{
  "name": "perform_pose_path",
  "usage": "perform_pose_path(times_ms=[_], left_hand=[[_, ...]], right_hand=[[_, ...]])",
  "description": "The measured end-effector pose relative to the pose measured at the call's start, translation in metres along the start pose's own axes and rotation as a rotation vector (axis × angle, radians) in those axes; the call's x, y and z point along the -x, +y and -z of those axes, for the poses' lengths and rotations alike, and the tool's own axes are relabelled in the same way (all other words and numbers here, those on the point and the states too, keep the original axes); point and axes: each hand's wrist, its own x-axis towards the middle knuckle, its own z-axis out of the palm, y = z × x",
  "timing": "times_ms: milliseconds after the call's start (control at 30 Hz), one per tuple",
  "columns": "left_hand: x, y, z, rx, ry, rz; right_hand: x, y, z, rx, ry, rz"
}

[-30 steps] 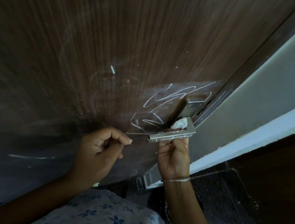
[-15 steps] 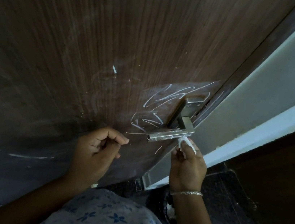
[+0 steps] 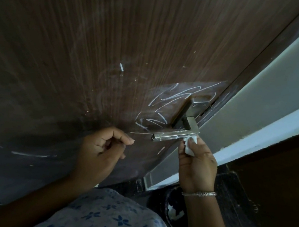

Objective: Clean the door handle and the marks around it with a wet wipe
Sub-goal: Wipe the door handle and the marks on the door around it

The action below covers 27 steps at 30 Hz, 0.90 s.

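1. Door-cleaning job, close up: my right hand [image 3: 197,164] pinches a bunched wet wipe [image 3: 188,147] between thumb and fingertips. It presses the wipe up against the underside of the door handle [image 3: 174,135], near the bend, so the damp cloth meets the metal.
2. The door handle juts from the dark wooden door [image 3: 96,48] just above my knuckles. I come from below, I judge, to reach its hidden face.
3. My left hand [image 3: 102,145] waits beside the lever's free end with fingers loosely curled, holding nothing, kept out of the wipe's way.
4. White scribbled marks [image 3: 166,100] crowd the door around the handle, not yet wiped. They likely come next.
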Motion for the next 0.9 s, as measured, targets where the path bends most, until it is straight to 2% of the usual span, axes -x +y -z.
perform_pose_path(times_ms=[167, 367, 600, 767, 900], left_hand=[[0.0, -0.001, 0.003, -0.011, -0.002, -0.016], [0.0, 0.0, 0.002, 0.001, -0.002, 0.006], [0.0, 0.0, -0.001, -0.004, -0.03, -0.004], [0.001, -0.002, 0.0, 0.088, -0.129, 0.043], [0.002, -0.005, 0.001, 0.135, -0.217, 0.042]], right_hand=[[0.006, -0.001, 0.003, 0.125, -0.063, 0.007], [0.008, -0.003, 0.005, 0.09, -0.043, 0.01], [0.023, 0.005, -0.001, 0.133, -0.102, -0.04], [0.019, -0.002, -0.004, 0.093, -0.017, -0.037], [0.028, 0.007, -0.009, 0.128, -0.11, -0.084]])
